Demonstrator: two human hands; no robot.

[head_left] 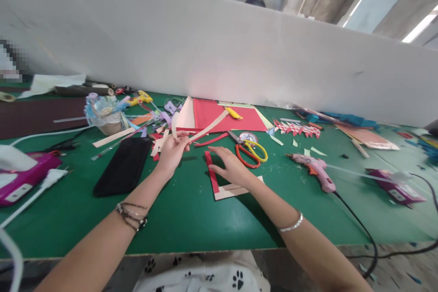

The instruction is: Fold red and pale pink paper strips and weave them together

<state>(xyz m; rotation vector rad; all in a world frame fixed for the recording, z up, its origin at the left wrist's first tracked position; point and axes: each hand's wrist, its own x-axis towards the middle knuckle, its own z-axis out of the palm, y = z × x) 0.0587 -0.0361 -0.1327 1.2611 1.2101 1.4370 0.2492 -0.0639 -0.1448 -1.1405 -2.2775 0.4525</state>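
Observation:
Pinched in my left hand (174,149) is a long cream paper strip (210,127), bent over so that one part slants up toward the right. My right hand (231,168) hovers with fingers apart beside a red paper strip (211,172), its thumb close to the strip; whether it touches is hard to tell. That red strip meets a cream strip (227,191) in an L-shaped corner on the table, and my right hand and wrist partly cover the cream one. Scissors (252,151) with red and yellow handles lie just beyond my right hand.
A green table (178,223) carries a black phone (123,166), red paper sheets (236,118) and a red-and-white woven paper piece (297,128). A pink glue gun (318,171) with a black cable lies to the right. A tall white panel (219,50) stands behind.

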